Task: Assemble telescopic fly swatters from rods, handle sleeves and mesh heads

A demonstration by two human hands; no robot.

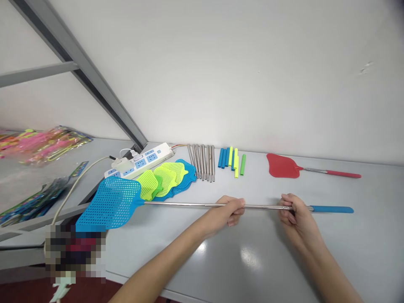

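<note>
Head view: print on the plastic packets [55, 145] at left is too blurred to read. The left hand [227, 211] and right hand [296, 212] each have a grip wrapped around the shaft of 1 blue fly swatter [123, 198] above the table [246, 284]; its head partly hides the power strip [164, 151]. Behind lie swatter heads [172, 169], metal rods [203, 164], coloured tubes [236, 162] and 1 red fly swatter [282, 166].
</note>
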